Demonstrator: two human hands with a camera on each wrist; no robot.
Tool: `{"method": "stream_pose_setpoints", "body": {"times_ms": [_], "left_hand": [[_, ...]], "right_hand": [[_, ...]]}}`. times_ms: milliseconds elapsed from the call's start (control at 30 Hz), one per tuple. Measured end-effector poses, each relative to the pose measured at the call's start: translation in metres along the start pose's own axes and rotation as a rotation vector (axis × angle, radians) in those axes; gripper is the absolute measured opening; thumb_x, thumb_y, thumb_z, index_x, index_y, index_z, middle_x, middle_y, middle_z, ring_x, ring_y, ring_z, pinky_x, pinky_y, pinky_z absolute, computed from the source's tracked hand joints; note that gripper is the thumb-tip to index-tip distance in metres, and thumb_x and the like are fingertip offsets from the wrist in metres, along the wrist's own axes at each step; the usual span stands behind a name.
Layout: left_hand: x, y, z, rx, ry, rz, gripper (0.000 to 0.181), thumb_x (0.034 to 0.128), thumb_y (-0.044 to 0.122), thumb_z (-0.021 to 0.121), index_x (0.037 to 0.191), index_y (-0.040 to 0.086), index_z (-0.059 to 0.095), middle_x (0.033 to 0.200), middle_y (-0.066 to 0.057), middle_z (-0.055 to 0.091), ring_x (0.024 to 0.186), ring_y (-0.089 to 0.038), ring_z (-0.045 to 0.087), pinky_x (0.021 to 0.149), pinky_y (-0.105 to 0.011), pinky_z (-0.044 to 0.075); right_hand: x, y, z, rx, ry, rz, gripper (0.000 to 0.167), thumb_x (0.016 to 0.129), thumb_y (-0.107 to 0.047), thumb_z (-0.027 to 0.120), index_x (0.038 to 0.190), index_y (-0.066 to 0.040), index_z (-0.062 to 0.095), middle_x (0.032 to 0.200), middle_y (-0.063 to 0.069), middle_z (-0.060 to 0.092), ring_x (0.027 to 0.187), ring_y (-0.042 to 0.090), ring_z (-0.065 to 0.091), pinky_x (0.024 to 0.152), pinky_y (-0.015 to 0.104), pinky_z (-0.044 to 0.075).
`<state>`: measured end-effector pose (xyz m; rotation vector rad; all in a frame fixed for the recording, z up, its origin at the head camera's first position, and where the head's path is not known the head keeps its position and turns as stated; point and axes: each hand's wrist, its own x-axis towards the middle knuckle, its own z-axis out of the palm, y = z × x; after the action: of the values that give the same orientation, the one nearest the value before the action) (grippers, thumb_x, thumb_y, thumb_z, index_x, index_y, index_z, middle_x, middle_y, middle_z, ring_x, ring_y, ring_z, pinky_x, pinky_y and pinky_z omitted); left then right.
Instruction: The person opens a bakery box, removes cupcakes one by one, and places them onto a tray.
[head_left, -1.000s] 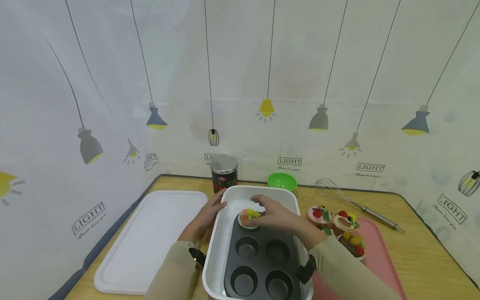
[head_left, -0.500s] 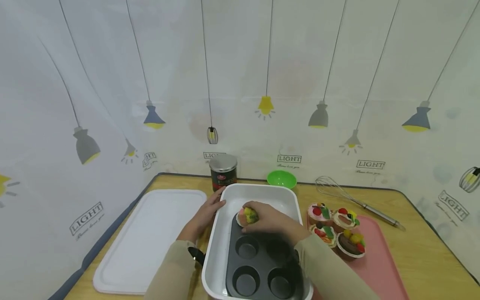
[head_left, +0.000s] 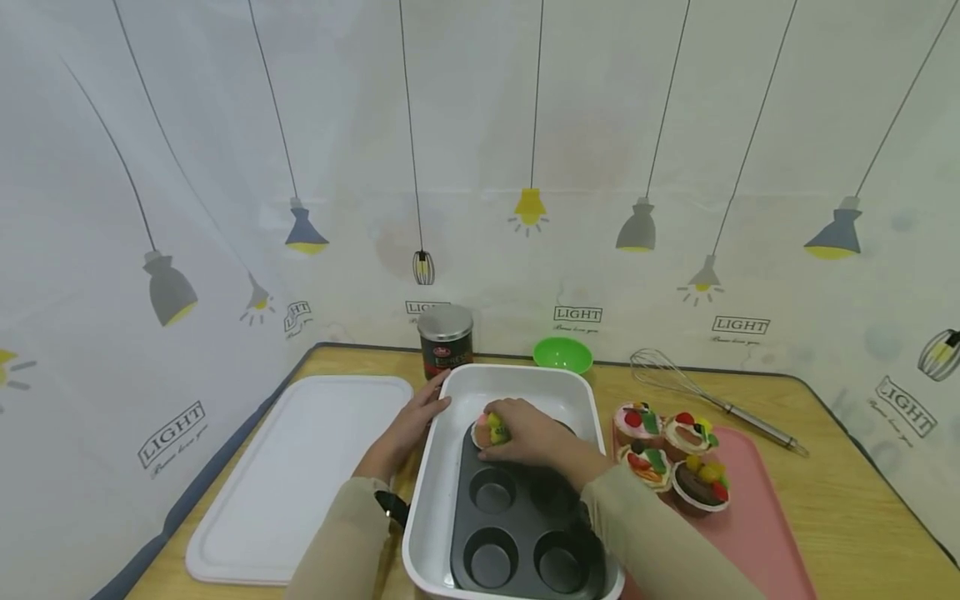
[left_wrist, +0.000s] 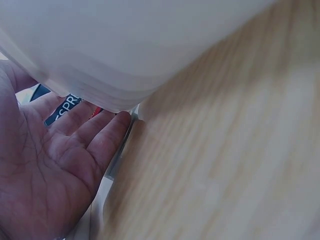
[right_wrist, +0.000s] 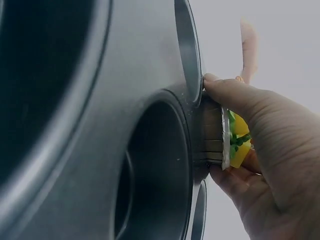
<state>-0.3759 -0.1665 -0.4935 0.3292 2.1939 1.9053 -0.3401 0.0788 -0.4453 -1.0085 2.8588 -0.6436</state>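
A cupcake with green and yellow fruit topping is at the far left cup of a dark muffin tin. My right hand grips it from above, partly covering it. In the right wrist view, the thumb and fingers hold the cupcake by its sides, and its paper case shows above the tin's surface. The tin lies in a deep white baking dish. My left hand touches the dish's outer left side, thumb at the rim. In the left wrist view, the fingers are extended beside the dish wall.
Several cupcakes stand on a pink tray at the right. A whisk lies behind it. A green bowl and a coffee can stand behind the dish. A white tray lies at the left.
My right hand has come down around the cupcake and now grips it, its fingers having been spread near it before. My left hand stays at the dish's side.
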Motion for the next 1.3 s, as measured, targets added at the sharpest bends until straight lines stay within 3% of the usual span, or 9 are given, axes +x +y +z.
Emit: {"method": "stream_pose_setpoints", "body": {"times_ms": [433,667,1033,1300], "left_hand": [[0.001,0.0,-0.001,0.007,0.0,0.013,0.062,0.1043,0.032,0.052,0.161,0.025,0.027,0.162,-0.012,0.031,0.139,-0.032,0.042,0.105,-0.047,0.043],[0.004,-0.003,-0.002,-0.025,-0.033,0.039,0.063,0.1056,0.028,0.05,0.162,0.019,0.023,0.162,-0.017,0.03,0.136,-0.036,0.045,0.1,-0.043,0.047],[0.003,-0.003,-0.003,-0.037,-0.033,0.018,0.063,0.104,0.031,0.053,0.161,0.022,0.026,0.158,-0.018,0.036,0.128,-0.032,0.053,0.096,-0.042,0.05],[-0.001,0.002,-0.002,-0.117,-0.075,0.006,0.064,0.1042,0.022,0.05,0.162,0.018,0.022,0.161,-0.019,0.03,0.13,-0.035,0.05,0.095,-0.041,0.051]], "right_hand": [[0.0,0.0,0.0,-0.009,0.001,0.009,0.066,0.083,-0.046,0.081,0.13,-0.006,0.059,0.11,0.002,0.063,0.1,0.017,0.055,0.089,0.039,0.048],[-0.001,-0.002,-0.001,-0.027,-0.007,0.006,0.064,0.084,-0.045,0.08,0.131,-0.006,0.059,0.113,0.004,0.063,0.103,0.019,0.056,0.091,0.04,0.047],[-0.004,-0.011,-0.005,-0.088,-0.014,-0.012,0.066,0.086,-0.044,0.079,0.135,-0.005,0.057,0.122,0.01,0.062,0.111,0.023,0.056,0.094,0.041,0.048],[-0.005,-0.012,-0.006,-0.148,0.055,-0.121,0.065,0.083,-0.039,0.083,0.133,-0.006,0.058,0.122,0.009,0.062,0.111,0.026,0.056,0.096,0.041,0.048]]}}
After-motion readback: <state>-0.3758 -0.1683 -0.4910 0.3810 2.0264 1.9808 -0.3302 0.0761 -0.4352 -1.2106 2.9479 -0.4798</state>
